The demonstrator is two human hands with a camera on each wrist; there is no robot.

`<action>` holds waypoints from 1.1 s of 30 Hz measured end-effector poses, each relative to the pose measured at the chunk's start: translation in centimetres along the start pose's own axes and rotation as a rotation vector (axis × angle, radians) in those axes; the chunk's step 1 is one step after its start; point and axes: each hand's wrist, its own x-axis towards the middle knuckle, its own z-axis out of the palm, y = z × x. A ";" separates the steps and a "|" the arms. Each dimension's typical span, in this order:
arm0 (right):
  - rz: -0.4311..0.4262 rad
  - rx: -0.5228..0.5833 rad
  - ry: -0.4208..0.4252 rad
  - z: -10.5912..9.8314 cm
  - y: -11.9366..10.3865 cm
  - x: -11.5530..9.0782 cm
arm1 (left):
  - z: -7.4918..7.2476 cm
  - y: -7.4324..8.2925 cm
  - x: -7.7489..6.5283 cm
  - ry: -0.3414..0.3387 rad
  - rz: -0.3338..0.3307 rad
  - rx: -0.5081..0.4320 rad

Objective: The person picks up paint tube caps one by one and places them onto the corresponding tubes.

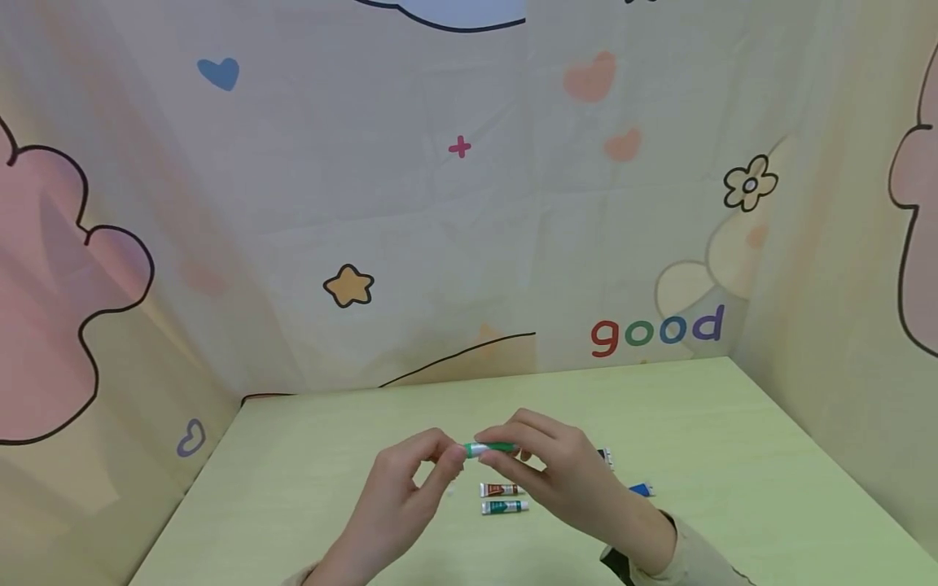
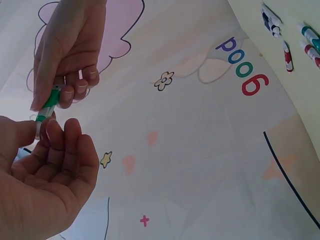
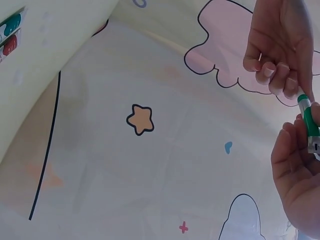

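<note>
A small green and white paint tube (image 1: 501, 447) is held level above the table between both hands. My left hand (image 1: 406, 480) pinches its white cap end between thumb and forefinger, and in the left wrist view the tube (image 2: 49, 104) slants up from those fingertips. Thumb and fingers of my right hand (image 1: 560, 464) grip the tube body from the other end. The right wrist view shows the tube's (image 3: 310, 121) green side and flat crimped end. Whether the cap is loose cannot be told. Beneath the hands lie a red-brown paint tube (image 1: 500, 490) and a dark green paint tube (image 1: 504, 507).
Right of these, partly behind the right hand and forearm, lie a blue tube (image 1: 642, 490) and a dark-labelled tube (image 1: 605, 458). The pale green table (image 1: 293, 456) meets a printed cloth backdrop (image 1: 410, 203) at its back edge. A dark object (image 1: 615, 561) sits at the right wrist.
</note>
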 end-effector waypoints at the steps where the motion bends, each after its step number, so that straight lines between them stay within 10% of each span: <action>1: 0.009 0.004 -0.001 0.0 0.0 0.0 | 0.1 0.0 0.0 0.003 0.012 -0.001; 10: 0.064 0.111 -0.050 -0.9 0.2 -0.4 | 0.4 -0.1 0.2 -0.009 0.236 0.044; 17: 0.100 0.151 -0.088 -1.4 0.4 -0.5 | 0.4 0.1 0.2 -0.019 0.270 0.040; 33: 0.017 0.061 -0.035 -0.8 0.4 -0.9 | 0.3 0.0 -0.2 -0.097 -0.099 0.036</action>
